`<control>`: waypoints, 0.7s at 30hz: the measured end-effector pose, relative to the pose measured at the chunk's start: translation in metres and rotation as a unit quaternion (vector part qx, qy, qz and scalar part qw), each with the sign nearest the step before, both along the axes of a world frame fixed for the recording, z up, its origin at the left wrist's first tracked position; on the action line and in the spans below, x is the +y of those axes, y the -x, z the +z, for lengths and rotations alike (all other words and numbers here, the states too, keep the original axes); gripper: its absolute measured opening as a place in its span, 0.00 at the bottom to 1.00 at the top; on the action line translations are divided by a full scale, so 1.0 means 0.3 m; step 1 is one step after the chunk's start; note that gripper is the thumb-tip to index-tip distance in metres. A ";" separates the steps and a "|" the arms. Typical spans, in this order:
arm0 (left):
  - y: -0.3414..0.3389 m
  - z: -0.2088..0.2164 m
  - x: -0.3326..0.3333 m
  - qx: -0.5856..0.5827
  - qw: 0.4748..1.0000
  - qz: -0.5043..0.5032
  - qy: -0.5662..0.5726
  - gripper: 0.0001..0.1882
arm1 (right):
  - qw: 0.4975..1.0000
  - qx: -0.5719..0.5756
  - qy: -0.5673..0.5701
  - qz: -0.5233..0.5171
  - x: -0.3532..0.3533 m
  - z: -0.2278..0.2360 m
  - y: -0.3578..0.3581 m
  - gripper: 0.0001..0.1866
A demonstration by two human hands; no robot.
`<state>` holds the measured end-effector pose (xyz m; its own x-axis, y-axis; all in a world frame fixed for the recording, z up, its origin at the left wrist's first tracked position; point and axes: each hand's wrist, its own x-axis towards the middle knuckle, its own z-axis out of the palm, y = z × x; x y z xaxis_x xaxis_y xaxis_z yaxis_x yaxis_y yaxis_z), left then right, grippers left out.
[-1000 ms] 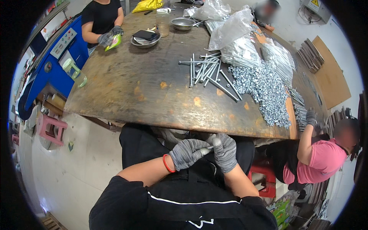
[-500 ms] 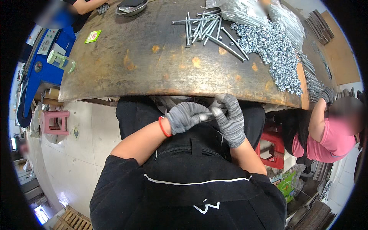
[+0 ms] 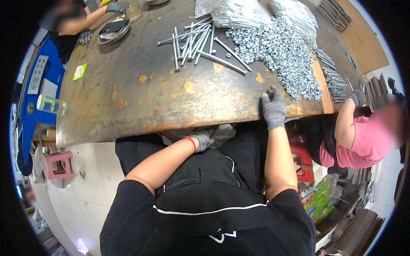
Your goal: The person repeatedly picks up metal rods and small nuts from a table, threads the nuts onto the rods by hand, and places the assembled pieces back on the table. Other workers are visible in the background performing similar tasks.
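My right hand (image 3: 273, 110), in a grey striped knit glove, reaches over the near edge of the worktable (image 3: 141, 111). Its fingers are apart, with nothing visible between them. Just beyond it lies a wide heap of small shiny hex nuts (image 3: 284, 55). My left hand (image 3: 202, 141), gloved alike with a red band at the wrist, is low at my lap below the table edge. Its fingers look curled, but what they hold is hidden. Crumpled clear plastic (image 3: 224, 134) lies right beside it. Long hex bolts (image 3: 196, 45) lie in a loose pile left of the nuts.
Plastic bags of bolts (image 3: 239, 15) lie behind the nuts. More bolts (image 3: 334, 85) are at the right, by a co-worker in a pink shirt (image 3: 363, 143). Another person's gloved hand (image 3: 85, 37) is near a metal bowl (image 3: 114, 33). A green packet (image 3: 79, 71) lies at the left.
My hands, close together over my lap before, have come apart. The right has moved up over the table edge toward the nuts; the left has dropped lower. The view has shifted too.
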<state>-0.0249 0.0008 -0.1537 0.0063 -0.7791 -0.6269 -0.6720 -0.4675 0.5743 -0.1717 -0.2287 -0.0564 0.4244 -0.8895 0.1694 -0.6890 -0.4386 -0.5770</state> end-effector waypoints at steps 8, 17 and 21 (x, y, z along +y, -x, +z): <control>-0.055 0.465 -0.139 0.213 0.964 0.062 0.146 0.26 | 0.978 0.166 0.014 -0.122 -0.221 0.102 -0.230 0.23; -0.335 0.482 -0.532 -0.222 0.944 0.208 0.131 0.30 | 0.986 -0.122 0.097 -0.064 -0.250 -0.006 -0.184 0.10; -0.306 0.463 -0.464 -0.156 0.945 0.246 0.149 0.19 | 0.977 -0.200 0.067 -0.028 -0.254 -0.029 -0.158 0.09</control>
